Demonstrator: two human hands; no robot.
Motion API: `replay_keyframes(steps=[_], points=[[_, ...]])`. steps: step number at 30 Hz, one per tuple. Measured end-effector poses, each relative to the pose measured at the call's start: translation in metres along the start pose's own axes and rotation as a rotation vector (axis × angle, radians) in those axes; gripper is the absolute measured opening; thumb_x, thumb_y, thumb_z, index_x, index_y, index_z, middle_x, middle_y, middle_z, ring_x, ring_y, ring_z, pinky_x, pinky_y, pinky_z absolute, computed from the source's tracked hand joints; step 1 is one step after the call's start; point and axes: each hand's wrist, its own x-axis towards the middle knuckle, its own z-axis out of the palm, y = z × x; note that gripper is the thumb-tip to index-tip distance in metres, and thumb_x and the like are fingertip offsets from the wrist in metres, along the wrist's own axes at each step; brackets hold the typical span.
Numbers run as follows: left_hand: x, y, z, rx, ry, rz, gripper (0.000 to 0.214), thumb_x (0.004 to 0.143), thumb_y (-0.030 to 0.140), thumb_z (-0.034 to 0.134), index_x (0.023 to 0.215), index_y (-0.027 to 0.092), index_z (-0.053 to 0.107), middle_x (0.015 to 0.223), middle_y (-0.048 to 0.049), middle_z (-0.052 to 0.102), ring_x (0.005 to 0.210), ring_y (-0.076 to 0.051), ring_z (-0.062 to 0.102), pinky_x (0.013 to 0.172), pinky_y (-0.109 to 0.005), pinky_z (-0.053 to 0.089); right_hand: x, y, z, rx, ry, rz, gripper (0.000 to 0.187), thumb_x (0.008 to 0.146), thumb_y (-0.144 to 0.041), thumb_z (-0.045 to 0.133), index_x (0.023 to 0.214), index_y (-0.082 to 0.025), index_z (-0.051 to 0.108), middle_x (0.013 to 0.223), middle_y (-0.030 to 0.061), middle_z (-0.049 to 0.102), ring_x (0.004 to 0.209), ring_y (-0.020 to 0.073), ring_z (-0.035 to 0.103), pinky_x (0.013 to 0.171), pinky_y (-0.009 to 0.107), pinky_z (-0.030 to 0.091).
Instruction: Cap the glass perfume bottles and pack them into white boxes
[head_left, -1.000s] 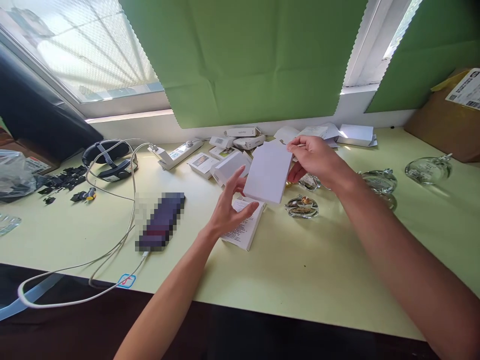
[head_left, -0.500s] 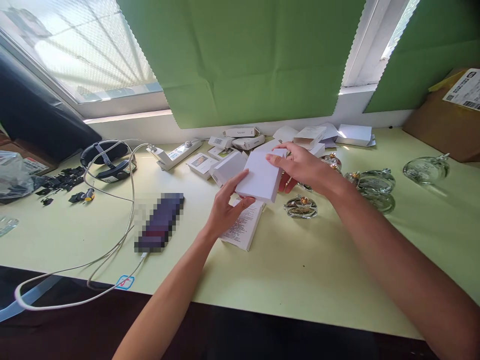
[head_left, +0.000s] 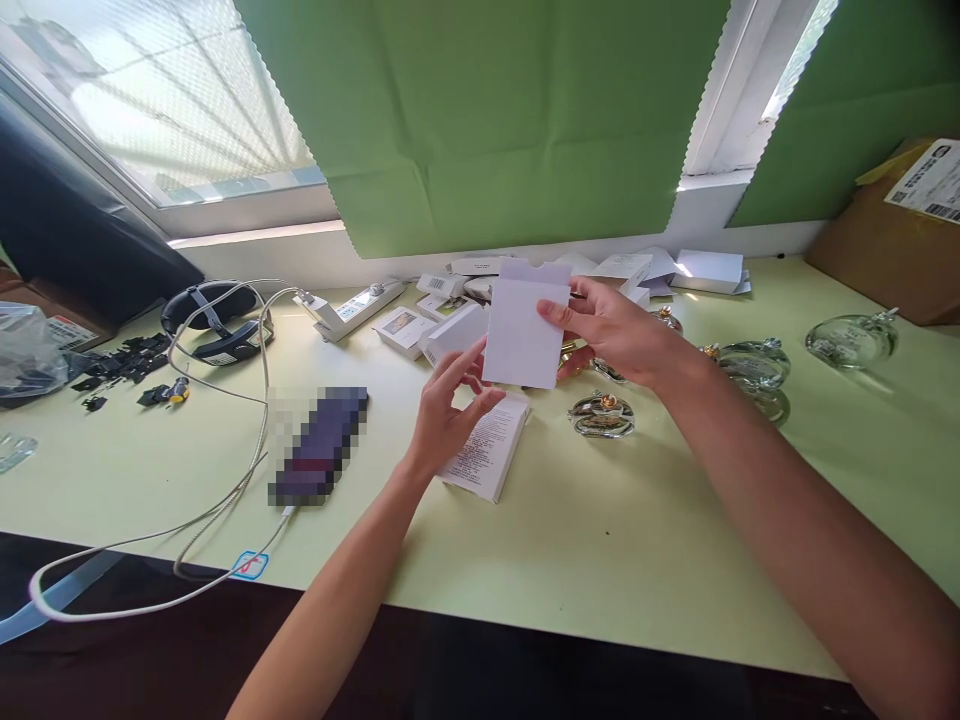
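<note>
On the table (head_left: 600,570), a printed box (head_left: 489,452) lies below my left hand (head_left: 444,412), which is open, fingertips beside the white box (head_left: 520,342); I can't tell whether they touch it. My right hand (head_left: 611,330) grips it by the right edge, above the table. Farther back lie small boxes (head_left: 403,328).

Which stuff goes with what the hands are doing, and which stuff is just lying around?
Part of the job:
white box, held by the right hand, with the left hand close by
maybe the printed box below the left hand

Just lying about, it seems:
white cable
power strip
small black parts
brown cardboard box
</note>
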Motion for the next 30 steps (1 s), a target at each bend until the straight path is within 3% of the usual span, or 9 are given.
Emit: replay_keyframes(steps=[5, 10, 13, 17, 22, 30], points=[[0.001, 0.003, -0.002, 0.031, 0.034, -0.048, 0.045, 0.095, 0.04, 0.056, 0.139, 0.034, 0.054, 0.117, -0.0063, 0.06, 0.101, -0.016, 0.059, 0.082, -0.029, 0.055, -0.003, 0.0, 0.002, -0.038, -0.087, -0.067, 0.043, 0.086, -0.047, 0.067, 0.123, -0.028, 0.054, 0.13, 0.0075, 0.062, 0.103, 0.0232, 0.066, 0.061, 0.032, 0.065], [0.004, 0.006, 0.001, -0.012, 0.078, -0.112, 0.031, 0.094, 0.036, 0.06, 0.123, 0.031, 0.068, 0.123, -0.0052, 0.063, 0.104, -0.017, 0.061, 0.09, -0.033, 0.054, -0.002, 0.006, 0.006, -0.129, -0.254, -0.116, 0.067, 0.086, -0.04, 0.069, 0.143, -0.041, 0.034, 0.134, 0.0029, 0.058, 0.116, 0.0226, 0.057, 0.074, 0.034, 0.064], [0.005, 0.004, 0.0, -0.027, 0.108, -0.12, 0.031, 0.092, 0.036, 0.062, 0.122, 0.031, 0.069, 0.125, -0.0057, 0.061, 0.111, -0.019, 0.059, 0.093, -0.035, 0.054, 0.002, 0.012, 0.007, -0.185, -0.31, -0.19, 0.074, 0.088, -0.039, 0.066, 0.149, -0.041, 0.024, 0.13, 0.0027, 0.057, 0.113, 0.0207, 0.057, 0.08, 0.035, 0.062], [0.006, 0.0, -0.004, -0.019, 0.105, -0.127, 0.029, 0.09, 0.037, 0.065, 0.118, 0.031, 0.071, 0.123, -0.0053, 0.062, 0.112, -0.02, 0.06, 0.093, -0.036, 0.054, 0.003, 0.017, 0.008, -0.206, -0.317, -0.212, 0.068, 0.092, -0.041, 0.06, 0.149, -0.041, 0.023, 0.129, 0.0031, 0.057, 0.112, 0.0203, 0.057, 0.08, 0.033, 0.06], [0.006, -0.005, -0.005, -0.055, 0.058, -0.156, 0.029, 0.089, 0.037, 0.065, 0.115, 0.028, 0.072, 0.119, -0.0058, 0.064, 0.106, -0.02, 0.063, 0.088, -0.034, 0.055, -0.001, 0.015, 0.007, -0.148, -0.33, -0.102, 0.066, 0.089, -0.043, 0.063, 0.145, -0.043, 0.03, 0.13, 0.0023, 0.056, 0.116, 0.0218, 0.054, 0.078, 0.034, 0.061], [0.006, -0.002, 0.0, -0.148, 0.088, -0.22, 0.03, 0.084, 0.037, 0.072, 0.111, 0.024, 0.075, 0.116, -0.0058, 0.068, 0.098, -0.019, 0.065, 0.091, -0.037, 0.056, 0.0, 0.015, 0.009, -0.191, -0.302, -0.155, 0.041, 0.09, -0.046, 0.062, 0.126, -0.035, 0.048, 0.11, 0.0011, 0.062, 0.088, 0.018, 0.058, 0.072, 0.031, 0.054]])
